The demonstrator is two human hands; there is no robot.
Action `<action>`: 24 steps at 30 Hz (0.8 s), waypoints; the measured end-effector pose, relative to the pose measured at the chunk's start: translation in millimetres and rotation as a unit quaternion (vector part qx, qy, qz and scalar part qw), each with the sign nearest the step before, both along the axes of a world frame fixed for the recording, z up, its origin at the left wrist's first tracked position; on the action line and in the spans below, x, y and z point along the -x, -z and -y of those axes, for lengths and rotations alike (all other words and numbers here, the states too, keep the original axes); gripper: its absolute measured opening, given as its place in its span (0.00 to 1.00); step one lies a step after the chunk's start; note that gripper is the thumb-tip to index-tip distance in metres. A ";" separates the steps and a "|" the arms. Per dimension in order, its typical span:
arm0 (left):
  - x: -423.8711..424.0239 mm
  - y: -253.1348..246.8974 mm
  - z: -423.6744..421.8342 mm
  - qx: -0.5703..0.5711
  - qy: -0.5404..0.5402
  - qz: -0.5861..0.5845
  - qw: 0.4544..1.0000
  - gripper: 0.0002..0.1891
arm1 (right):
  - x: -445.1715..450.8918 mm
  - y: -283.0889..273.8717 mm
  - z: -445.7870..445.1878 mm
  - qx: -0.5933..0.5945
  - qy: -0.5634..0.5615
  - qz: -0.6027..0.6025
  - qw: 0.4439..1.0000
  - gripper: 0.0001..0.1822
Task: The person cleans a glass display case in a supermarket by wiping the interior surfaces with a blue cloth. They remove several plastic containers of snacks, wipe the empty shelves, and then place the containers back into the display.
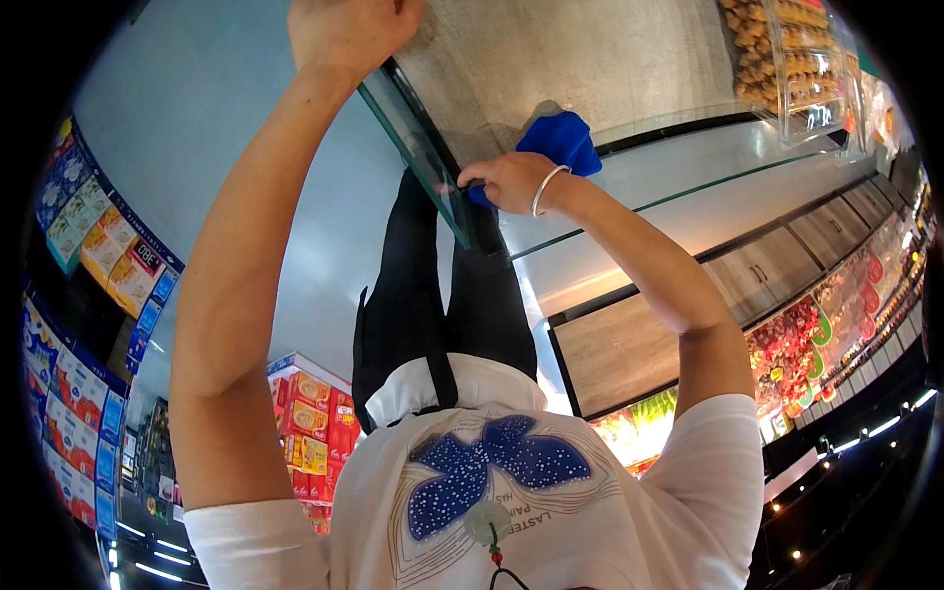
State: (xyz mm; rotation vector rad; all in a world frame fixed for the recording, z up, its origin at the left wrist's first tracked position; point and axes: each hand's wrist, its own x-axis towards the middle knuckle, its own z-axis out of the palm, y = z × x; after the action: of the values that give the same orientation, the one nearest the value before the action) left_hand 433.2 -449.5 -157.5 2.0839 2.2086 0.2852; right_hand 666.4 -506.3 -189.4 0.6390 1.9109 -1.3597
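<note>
A bunched blue cloth (564, 144) is in my right hand (516, 177), which wears a silver-coloured bangle. Part of the cloth shows under the fingers, by the corner of an upright glass panel (413, 140). That panel runs along the edge of a grey wood-look display surface (590, 51). A second glass panel (730, 173) edges the side nearest me and meets the first near my right hand. My left hand (354, 33) is at the top of the view, above the far part of the first panel. Its fingers are mostly cut off, so its grip is hidden.
Clear plastic boxes (804, 81) of brown snacks stand at the right of the display surface. Wooden cabinets (759, 269) line the right, below red-packaged goods (789, 339). Boxed goods (81, 435) fill shelving on the left. Red cartons (317, 420) are stacked behind me.
</note>
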 end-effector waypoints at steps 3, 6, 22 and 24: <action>0.2 -0.8 0.4 0.000 0.000 0.001 1.000 0.12 | 0.4 -6.3 1.3 -0.020 -0.034 -0.004 0.999 0.18; -0.7 -0.7 0.3 -0.005 0.001 0.003 1.000 0.12 | 5.6 -10.4 1.1 -0.031 -0.048 0.021 0.998 0.17; -1.5 5.5 -0.5 -0.001 0.000 -0.019 1.000 0.11 | 14.3 35.2 22.4 -0.141 0.034 -0.065 0.987 0.11; -1.3 3.6 -1.0 0.008 0.000 -0.027 1.000 0.11 | 17.6 32.4 22.9 -0.161 0.011 -0.057 0.985 0.11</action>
State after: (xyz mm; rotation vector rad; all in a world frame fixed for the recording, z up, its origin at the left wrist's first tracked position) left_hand 434.5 -448.4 -161.1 2.1077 2.2335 0.2125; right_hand 648.8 -529.2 -221.8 0.7508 2.2474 -1.1300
